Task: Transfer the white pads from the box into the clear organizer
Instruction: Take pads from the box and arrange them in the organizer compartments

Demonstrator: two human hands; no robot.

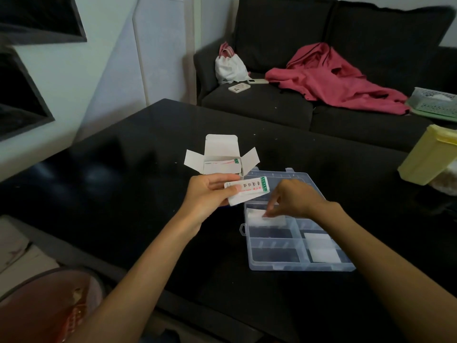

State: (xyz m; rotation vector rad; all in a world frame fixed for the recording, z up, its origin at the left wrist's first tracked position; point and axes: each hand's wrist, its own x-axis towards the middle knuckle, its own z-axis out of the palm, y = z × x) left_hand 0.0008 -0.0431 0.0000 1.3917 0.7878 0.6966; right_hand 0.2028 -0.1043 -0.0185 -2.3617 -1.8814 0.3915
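Dark counter is carrying the box and organizer; left hand is gripping light, flimsy packets, right hand fingers pinching a soft pad at its edge.

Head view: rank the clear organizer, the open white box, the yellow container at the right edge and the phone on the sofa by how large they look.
1. clear organizer
2. open white box, about level with the yellow container, which is cut off by the frame, so these two are not ranked
3. phone, smallest, though it lies farthest from the camera
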